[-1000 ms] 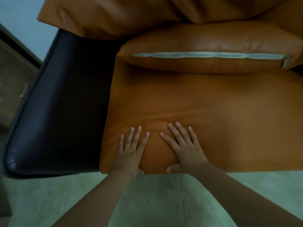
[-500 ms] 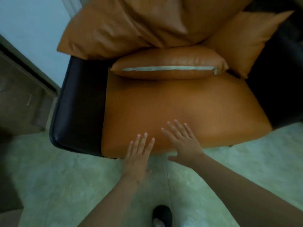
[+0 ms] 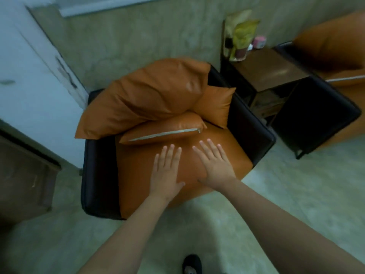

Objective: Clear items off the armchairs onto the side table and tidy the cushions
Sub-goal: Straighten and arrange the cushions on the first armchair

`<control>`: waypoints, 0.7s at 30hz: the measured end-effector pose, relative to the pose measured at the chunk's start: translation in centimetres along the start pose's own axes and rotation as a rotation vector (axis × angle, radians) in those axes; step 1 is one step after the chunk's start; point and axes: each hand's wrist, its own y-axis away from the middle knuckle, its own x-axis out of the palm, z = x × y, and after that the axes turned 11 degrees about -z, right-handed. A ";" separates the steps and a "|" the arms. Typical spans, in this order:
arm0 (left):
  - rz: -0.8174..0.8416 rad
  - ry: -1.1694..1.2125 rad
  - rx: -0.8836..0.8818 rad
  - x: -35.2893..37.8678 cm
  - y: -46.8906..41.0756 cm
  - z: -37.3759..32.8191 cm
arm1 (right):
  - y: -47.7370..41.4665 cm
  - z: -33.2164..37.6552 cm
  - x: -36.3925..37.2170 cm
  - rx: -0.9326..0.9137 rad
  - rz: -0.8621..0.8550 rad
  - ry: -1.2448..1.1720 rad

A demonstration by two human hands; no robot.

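Cushion tidying: left hand (image 3: 166, 171) and right hand (image 3: 215, 165) flat over the seat (image 3: 136, 175) — fingers straight, holding nothing. Next, likely the other armchair (image 3: 316, 113).

black shoe (image 3: 192, 264) on pale floor (image 3: 300, 196)

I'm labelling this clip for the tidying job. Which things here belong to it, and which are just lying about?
Job: both open hands, left hand and right hand, over the seat cushion; back cushion; zip cushion; small cushion; side table bearing a packet; second armchair.
Lying about: wooden cabinet; shoe; floor.
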 end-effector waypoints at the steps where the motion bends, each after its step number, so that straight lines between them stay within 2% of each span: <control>1: -0.014 -0.005 0.027 -0.4 -0.3 -1.0 | 0.3 -0.9 -0.8 0.020 -0.012 -0.002; 6: -0.029 -0.036 0.078 -1.2 -1.8 -5.3 | 1.8 -6.3 -3.5 0.065 -0.045 0.005; 15: -0.112 -0.046 -0.055 -2.4 -5.5 -13.0 | 1.2 -13.8 -7.8 -0.038 -0.122 0.031; 21: -0.133 -0.064 -0.072 -2.6 -7.4 -15.1 | -1.0 -16.5 -8.1 -0.045 -0.109 0.037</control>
